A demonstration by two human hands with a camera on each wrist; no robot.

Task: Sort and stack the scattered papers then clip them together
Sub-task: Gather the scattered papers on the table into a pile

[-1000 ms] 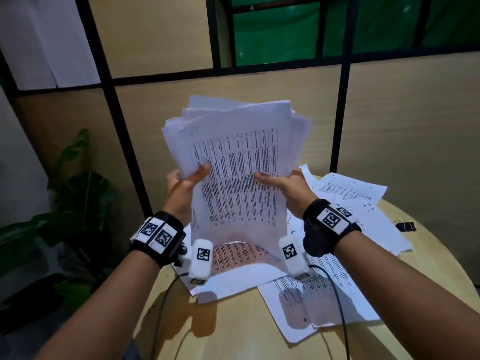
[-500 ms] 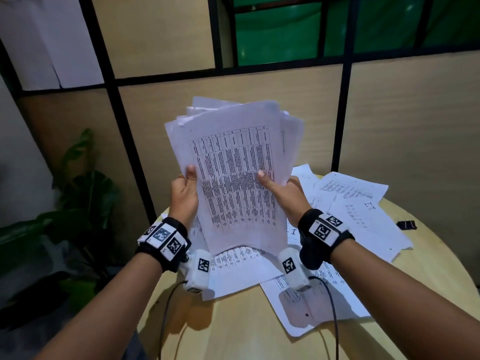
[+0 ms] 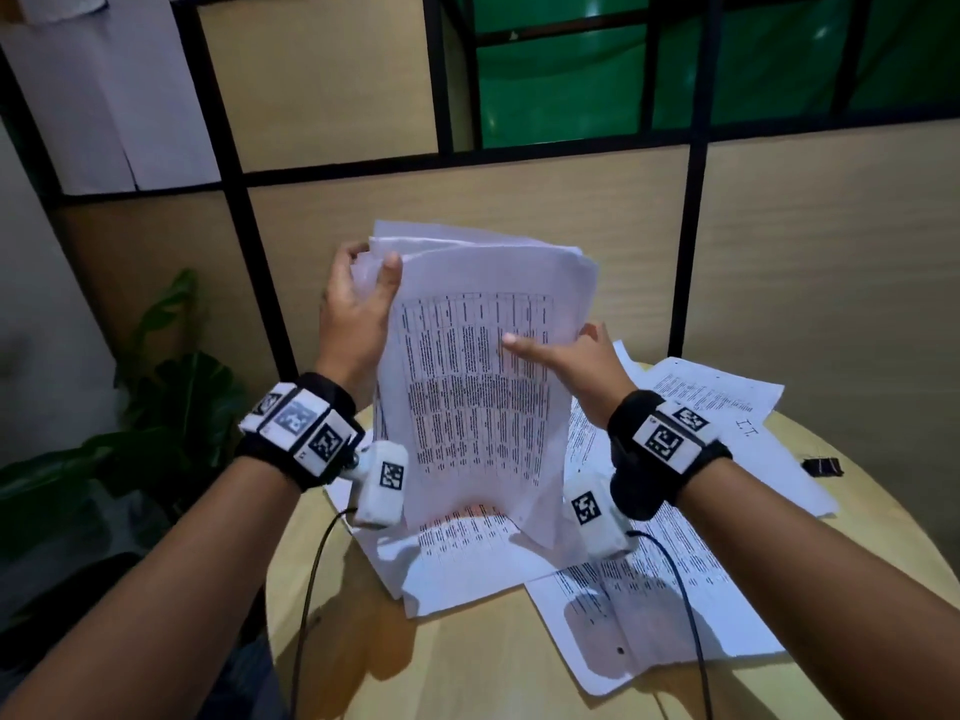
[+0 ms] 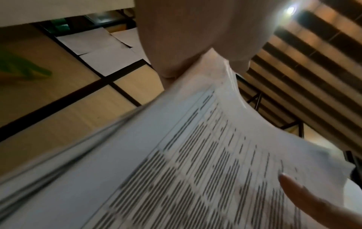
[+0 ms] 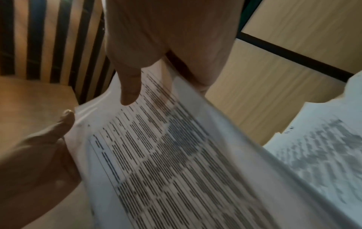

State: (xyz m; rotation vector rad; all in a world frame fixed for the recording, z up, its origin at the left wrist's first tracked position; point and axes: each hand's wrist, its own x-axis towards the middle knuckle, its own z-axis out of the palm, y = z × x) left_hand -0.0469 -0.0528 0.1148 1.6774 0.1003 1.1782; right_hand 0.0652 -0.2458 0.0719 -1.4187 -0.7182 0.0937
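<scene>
I hold a sheaf of printed white papers (image 3: pixel 478 376) upright above the round wooden table (image 3: pixel 467 662), its lower edge just over the sheets lying there. My left hand (image 3: pixel 358 298) grips the sheaf's upper left corner, thumb on the front page. My right hand (image 3: pixel 566 361) holds the right edge, thumb across the printed front and fingers behind. In the left wrist view the stack (image 4: pixel 176 178) fans out at its edge. The right wrist view shows the front page (image 5: pixel 176 155) with both thumbs on it. A black binder clip (image 3: pixel 822 467) lies on the table at the right.
More loose printed sheets (image 3: pixel 691 522) lie spread over the table's middle and right side. A panelled partition wall (image 3: pixel 519 210) stands just behind the table. A green potted plant (image 3: pixel 171 402) is at the left, below table height.
My left hand has slid up from the sheaf's lower left edge to its top left corner. The sheaf has come lower and its edges look more even.
</scene>
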